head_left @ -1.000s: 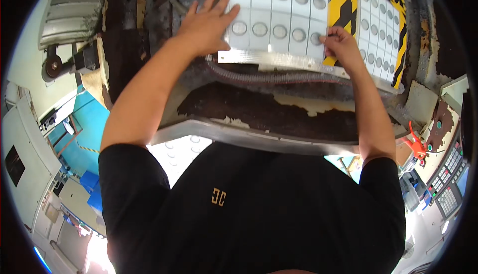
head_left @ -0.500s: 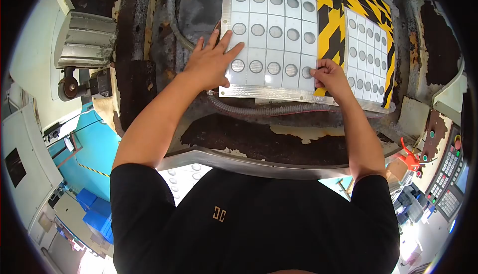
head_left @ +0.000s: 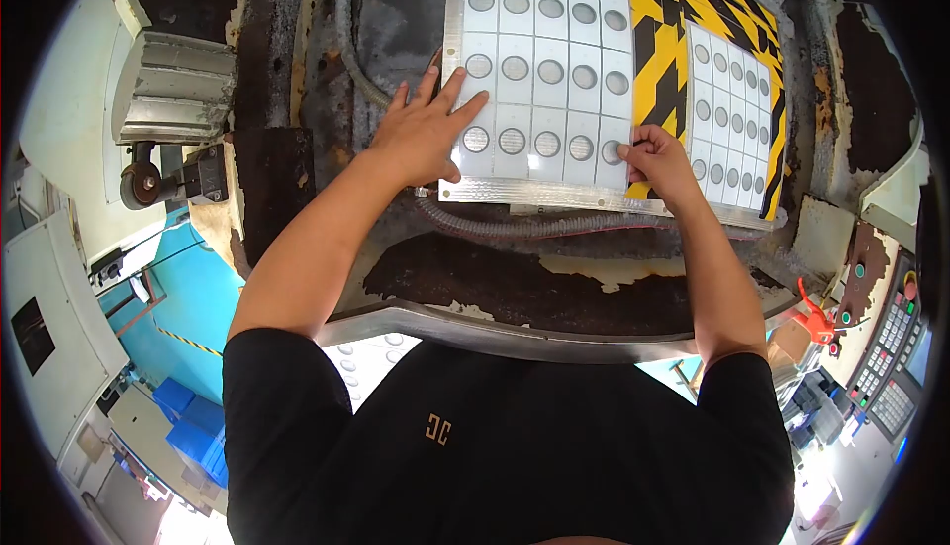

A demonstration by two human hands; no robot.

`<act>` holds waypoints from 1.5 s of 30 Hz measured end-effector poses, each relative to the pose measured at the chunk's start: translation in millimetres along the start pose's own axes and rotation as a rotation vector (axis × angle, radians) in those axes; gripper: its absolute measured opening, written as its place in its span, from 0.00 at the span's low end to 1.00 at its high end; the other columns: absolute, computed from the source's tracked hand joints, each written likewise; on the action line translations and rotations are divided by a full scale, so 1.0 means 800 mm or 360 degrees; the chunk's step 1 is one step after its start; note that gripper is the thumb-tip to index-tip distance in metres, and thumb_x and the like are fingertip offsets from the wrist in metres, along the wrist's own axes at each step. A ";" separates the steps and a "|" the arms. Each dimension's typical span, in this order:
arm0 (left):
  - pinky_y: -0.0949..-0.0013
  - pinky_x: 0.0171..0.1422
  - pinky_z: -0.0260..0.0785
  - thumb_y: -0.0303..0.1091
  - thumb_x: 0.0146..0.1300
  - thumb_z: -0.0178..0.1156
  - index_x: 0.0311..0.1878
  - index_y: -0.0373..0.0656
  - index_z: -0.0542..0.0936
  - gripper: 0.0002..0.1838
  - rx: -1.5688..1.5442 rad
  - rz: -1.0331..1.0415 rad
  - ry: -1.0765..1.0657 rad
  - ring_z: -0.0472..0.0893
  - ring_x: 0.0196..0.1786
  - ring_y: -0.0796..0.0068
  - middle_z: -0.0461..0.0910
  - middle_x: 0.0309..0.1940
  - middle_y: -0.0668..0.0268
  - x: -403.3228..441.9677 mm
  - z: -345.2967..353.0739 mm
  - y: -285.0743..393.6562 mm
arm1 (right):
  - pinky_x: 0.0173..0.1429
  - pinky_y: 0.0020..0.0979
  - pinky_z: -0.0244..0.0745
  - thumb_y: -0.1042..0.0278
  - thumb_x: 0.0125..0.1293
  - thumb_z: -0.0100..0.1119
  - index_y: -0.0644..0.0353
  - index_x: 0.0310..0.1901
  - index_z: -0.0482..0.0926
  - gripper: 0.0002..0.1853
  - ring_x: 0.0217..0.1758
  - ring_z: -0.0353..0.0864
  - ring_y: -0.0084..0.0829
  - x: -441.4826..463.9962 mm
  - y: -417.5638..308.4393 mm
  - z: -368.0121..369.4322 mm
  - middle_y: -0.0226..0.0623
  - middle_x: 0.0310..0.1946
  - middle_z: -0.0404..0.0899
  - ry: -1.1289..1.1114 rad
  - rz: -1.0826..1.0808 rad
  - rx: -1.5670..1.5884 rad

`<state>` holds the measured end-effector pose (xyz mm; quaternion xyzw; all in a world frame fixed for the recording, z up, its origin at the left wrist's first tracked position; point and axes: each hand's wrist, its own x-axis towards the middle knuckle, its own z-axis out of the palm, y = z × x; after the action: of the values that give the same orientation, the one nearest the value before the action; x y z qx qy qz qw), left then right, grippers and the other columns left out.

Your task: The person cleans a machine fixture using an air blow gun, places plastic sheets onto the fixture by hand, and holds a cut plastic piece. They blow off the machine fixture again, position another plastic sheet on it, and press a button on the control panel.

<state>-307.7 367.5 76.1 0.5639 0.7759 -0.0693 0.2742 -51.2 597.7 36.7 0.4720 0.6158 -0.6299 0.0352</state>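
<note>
A white panel (head_left: 532,99), divided into rectangles with a grey round spot in each, lies on a metal plate (head_left: 515,191). My left hand (head_left: 421,134) rests at the panel's left edge, fingers spread, fingertips on its margin. At the lower right corner, my right hand (head_left: 655,159) is closed, thumb against the last round spot (head_left: 612,152) and the other fingers curled beside it. Whatever is between those fingertips is hidden. Right of this hand lies a second white panel (head_left: 728,114) of the same pattern, with yellow and black striped tape (head_left: 658,75) between the two.
A ribbed hose (head_left: 534,226) runs along the plate's front, before a curved metal rim (head_left: 515,344) near my body. A motor-like grey block (head_left: 178,85) stands at left. At right are an orange-red air gun (head_left: 815,323) and a control panel with keys (head_left: 884,347).
The whole view has shifted slightly, so the panels sit a little lower. Both hands keep nearly the same places on the panel.
</note>
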 end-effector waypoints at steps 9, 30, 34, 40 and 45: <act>0.50 0.78 0.40 0.41 0.42 0.76 0.74 0.64 0.52 0.57 0.0003 0.0002 -0.0022 0.42 0.78 0.56 0.42 0.77 0.63 0.004 0.001 0.000 | 0.26 0.18 0.70 0.73 0.58 0.67 0.63 0.40 0.76 0.11 0.21 0.72 0.15 -0.004 -0.007 0.001 0.28 0.25 0.77 -0.0012 -0.0007 -0.0005; 0.45 0.76 0.44 0.40 0.39 0.76 0.73 0.71 0.55 0.55 0.0154 -0.0007 0.0146 0.50 0.77 0.62 0.45 0.77 0.68 0.007 0.021 0.002 | 0.48 0.40 0.76 0.38 0.51 0.67 0.45 0.67 0.65 0.43 0.44 0.82 0.48 -0.015 -0.006 0.015 0.49 0.40 0.82 0.0416 -0.0434 -0.1579; 0.46 0.76 0.44 0.40 0.39 0.75 0.73 0.72 0.55 0.56 0.0172 -0.0031 0.0107 0.49 0.77 0.62 0.44 0.77 0.68 0.008 0.019 0.004 | 0.51 0.40 0.74 0.47 0.53 0.69 0.53 0.68 0.62 0.43 0.48 0.80 0.51 -0.030 -0.029 0.011 0.54 0.44 0.80 0.0316 -0.0422 -0.1426; 0.48 0.77 0.44 0.42 0.40 0.76 0.73 0.73 0.54 0.56 0.0200 -0.0067 0.0062 0.50 0.77 0.62 0.44 0.77 0.68 0.007 0.015 0.009 | 0.51 0.40 0.75 0.41 0.52 0.67 0.50 0.67 0.64 0.43 0.48 0.81 0.49 -0.023 -0.015 0.015 0.50 0.44 0.81 0.0392 -0.0457 -0.1524; 0.48 0.77 0.44 0.43 0.39 0.76 0.73 0.71 0.54 0.56 0.0403 -0.0059 -0.0006 0.51 0.76 0.61 0.47 0.76 0.67 0.009 0.004 0.015 | 0.52 0.41 0.75 0.36 0.50 0.67 0.45 0.68 0.64 0.45 0.49 0.81 0.46 -0.017 -0.005 0.009 0.48 0.46 0.81 0.0349 -0.0426 -0.1473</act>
<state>-297.2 376.3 72.2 0.5795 0.7706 -0.1728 0.2011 -50.2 585.4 46.5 0.3870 0.8863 -0.2359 0.0951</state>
